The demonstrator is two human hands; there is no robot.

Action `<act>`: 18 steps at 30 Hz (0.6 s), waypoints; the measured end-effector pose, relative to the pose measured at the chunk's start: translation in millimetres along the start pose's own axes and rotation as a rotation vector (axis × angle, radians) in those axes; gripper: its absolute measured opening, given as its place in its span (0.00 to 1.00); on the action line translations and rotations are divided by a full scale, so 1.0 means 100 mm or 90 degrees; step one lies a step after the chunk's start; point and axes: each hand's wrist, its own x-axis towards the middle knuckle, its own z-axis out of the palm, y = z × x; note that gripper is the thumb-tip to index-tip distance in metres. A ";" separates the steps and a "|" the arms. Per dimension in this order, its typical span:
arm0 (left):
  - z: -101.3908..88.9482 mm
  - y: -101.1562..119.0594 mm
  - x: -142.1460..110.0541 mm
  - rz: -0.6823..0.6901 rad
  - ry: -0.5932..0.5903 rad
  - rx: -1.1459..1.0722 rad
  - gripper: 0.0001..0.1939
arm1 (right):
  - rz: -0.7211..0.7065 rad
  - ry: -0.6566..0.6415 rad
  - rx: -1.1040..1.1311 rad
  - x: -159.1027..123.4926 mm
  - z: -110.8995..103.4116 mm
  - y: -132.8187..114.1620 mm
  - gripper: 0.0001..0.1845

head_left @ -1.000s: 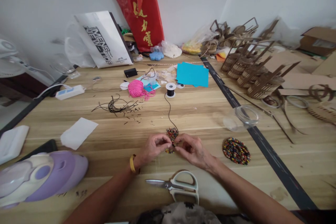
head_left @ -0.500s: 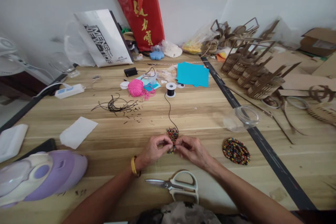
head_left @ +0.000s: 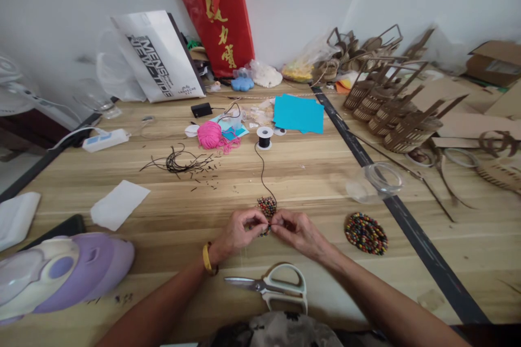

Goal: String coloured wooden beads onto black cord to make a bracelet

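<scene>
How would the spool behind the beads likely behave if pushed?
The spool stands on its round end, so it might slide or tip; on its side it could roll. Its black cord curves loosely, so it is probably flexible.

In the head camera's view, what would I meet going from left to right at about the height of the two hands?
White box-like object → white sheet of paper → left hand → right hand → coil of multicoloured beads.

From up on my head, we're looking forward and down, fairly near, at my bare left hand [head_left: 241, 230] and bare right hand [head_left: 300, 231].
</scene>
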 end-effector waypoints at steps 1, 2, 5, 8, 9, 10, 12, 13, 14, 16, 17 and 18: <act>0.00 0.00 0.00 0.001 0.001 -0.002 0.07 | 0.006 0.002 -0.002 0.00 0.00 0.00 0.07; 0.01 0.00 0.00 0.001 0.001 0.000 0.07 | 0.012 0.005 -0.003 -0.01 0.00 0.00 0.07; 0.02 -0.02 0.00 -0.005 0.002 0.010 0.06 | 0.019 0.005 0.000 -0.01 0.00 0.01 0.07; 0.03 -0.03 0.01 -0.024 0.002 -0.009 0.06 | 0.020 0.001 0.016 -0.01 0.00 0.02 0.07; 0.03 -0.03 0.01 -0.032 0.002 -0.017 0.06 | 0.022 -0.002 0.026 -0.01 0.00 0.02 0.08; 0.03 -0.03 0.01 -0.039 0.000 -0.022 0.06 | 0.025 -0.006 0.038 -0.01 0.00 0.02 0.08; 0.03 -0.03 0.01 -0.050 -0.005 -0.027 0.06 | 0.032 -0.014 0.065 0.00 0.01 0.03 0.09; 0.03 -0.02 0.01 -0.053 -0.006 -0.028 0.06 | 0.036 -0.017 0.079 0.01 0.01 0.04 0.10; 0.03 -0.02 0.01 -0.056 -0.006 -0.030 0.05 | 0.040 -0.019 0.092 0.01 0.01 0.04 0.10; 0.02 -0.01 0.02 -0.057 -0.001 -0.031 0.05 | 0.048 -0.020 0.115 0.02 0.02 0.05 0.12; 0.02 0.00 0.02 -0.055 0.004 -0.030 0.04 | 0.053 -0.020 0.125 0.02 0.02 0.06 0.13; 0.01 0.00 0.02 -0.052 0.010 -0.027 0.04 | 0.059 -0.020 0.133 0.03 0.02 0.06 0.14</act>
